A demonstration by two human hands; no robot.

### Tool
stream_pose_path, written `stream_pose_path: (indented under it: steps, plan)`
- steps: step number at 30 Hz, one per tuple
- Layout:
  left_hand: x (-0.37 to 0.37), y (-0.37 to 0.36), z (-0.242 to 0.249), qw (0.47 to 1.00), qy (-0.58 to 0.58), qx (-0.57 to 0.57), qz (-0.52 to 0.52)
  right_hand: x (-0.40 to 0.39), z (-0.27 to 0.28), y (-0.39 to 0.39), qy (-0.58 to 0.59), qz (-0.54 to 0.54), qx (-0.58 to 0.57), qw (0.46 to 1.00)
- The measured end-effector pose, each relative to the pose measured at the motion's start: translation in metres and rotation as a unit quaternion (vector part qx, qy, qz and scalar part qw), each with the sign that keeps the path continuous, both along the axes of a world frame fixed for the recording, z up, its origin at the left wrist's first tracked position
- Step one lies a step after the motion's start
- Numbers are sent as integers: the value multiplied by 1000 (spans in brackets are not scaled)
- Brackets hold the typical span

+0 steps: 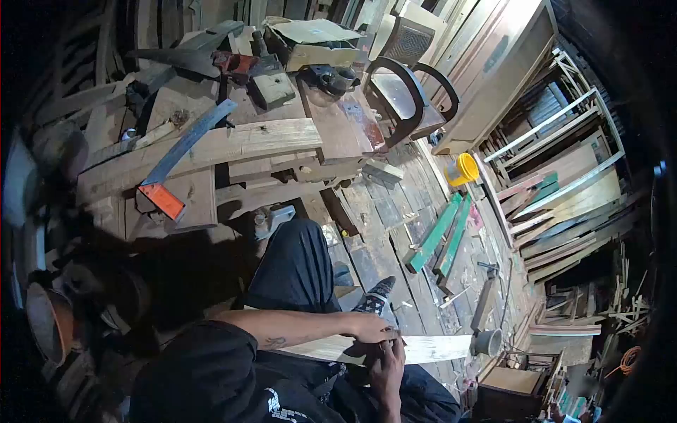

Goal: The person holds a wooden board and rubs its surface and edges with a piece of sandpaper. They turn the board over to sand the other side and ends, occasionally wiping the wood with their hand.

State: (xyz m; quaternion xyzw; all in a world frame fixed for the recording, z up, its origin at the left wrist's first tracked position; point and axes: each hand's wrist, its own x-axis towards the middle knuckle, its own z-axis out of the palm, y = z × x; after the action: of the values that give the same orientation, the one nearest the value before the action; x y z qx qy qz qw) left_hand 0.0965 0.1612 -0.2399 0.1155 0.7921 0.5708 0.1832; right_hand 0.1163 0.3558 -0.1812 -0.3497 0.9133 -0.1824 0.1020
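A pale wooden board [437, 348] lies across my lap, one end reaching out to the right over the floor. My left hand [371, 327] is over the board with its fingers bent and closed. Just below it, my right hand [386, 363] is closed too, its fingertips meeting those of the left. Something small and dark may sit between the fingertips, but the fingers cover it. The board's far end is beside a grey cup-like container [487, 342].
A workbench holds a square with an orange handle [163, 201], a long plank [247, 141], a red power tool [236, 65] and a cardboard box [314, 53]. Green wooden pieces [436, 233], a yellow bucket [462, 170] and a hammer [486, 269] are on the plank floor.
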Motion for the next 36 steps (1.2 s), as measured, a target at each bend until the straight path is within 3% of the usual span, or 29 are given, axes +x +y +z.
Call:
stream_pose_path:
  steps: [4, 9, 11, 12, 18, 21, 23, 27, 28, 36]
  plan:
    - [4, -2, 21, 999, 6, 3, -34, 5, -4, 17, 13, -23, -42, 999]
    - [1, 15, -8, 999, -3, -17, -28, 4, -15, 33, 1, -71, -80, 994]
    - [1, 7, 6, 998, -41, -19, -44, 5, -13, 31, -18, -88, -88, 992]
    - [-6, 17, -24, 997, -49, -27, -58, 4, -14, 30, -5, -80, -80, 994]
    - [-4, 9, -22, 998, -28, -33, -55, 0, -36, 29, 22, -82, -98, 992]
    - [1, -5, 4, 995, -64, -46, -63, -8, -38, 31, 45, -49, -101, 993]
    - [7, -18, 10, 997, -28, -36, -69, -12, -24, 26, 28, -20, -97, 995]
    - [32, -60, 23, 996, -35, -79, -23, -22, -17, 14, -15, -6, -184, 983]
    - [35, -73, 56, 990, -70, -113, -39, -28, -23, 13, -20, -8, -191, 981]
    - [61, -140, 73, 966, -96, -238, 5, -42, -27, -3, -41, -29, -193, 980]
